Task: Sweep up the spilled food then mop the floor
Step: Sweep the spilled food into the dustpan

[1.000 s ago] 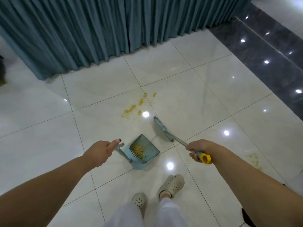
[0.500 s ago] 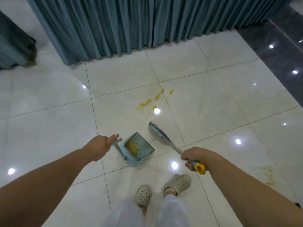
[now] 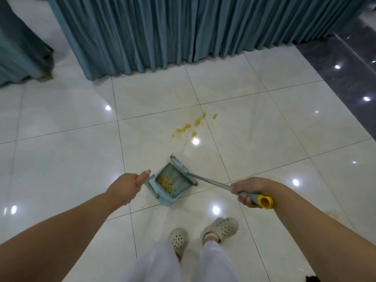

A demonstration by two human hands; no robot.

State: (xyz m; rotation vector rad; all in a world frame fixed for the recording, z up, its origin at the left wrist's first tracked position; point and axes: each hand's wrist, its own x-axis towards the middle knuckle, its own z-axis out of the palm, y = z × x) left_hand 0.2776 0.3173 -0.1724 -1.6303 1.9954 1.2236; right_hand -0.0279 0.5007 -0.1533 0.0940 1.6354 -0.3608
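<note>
A light blue dustpan (image 3: pixel 173 180) sits on the white tiled floor with yellow food crumbs (image 3: pixel 167 181) inside. My left hand (image 3: pixel 127 187) grips the top of its upright handle. My right hand (image 3: pixel 247 190) grips the broom handle (image 3: pixel 213 183) near its yellow end cap (image 3: pixel 265 202). The broom head (image 3: pixel 184 169) lies along the dustpan's far right edge. Yellow spilled food (image 3: pixel 190 127) is smeared on the tiles beyond the dustpan. A fainter yellow smear (image 3: pixel 332 213) lies on the floor at the right.
A teal pleated cloth skirt (image 3: pixel 173 31) hangs to the floor across the back. Another teal drape (image 3: pixel 18 43) stands at the far left. Dark glossy tiles (image 3: pixel 350 64) run along the right. My feet in beige clogs (image 3: pixel 220 228) stand just behind the dustpan.
The broom head has swung left from the open floor to the dustpan's edge. The view has shifted, bringing the curtain and left drape further into view. Both hands keep their hold.
</note>
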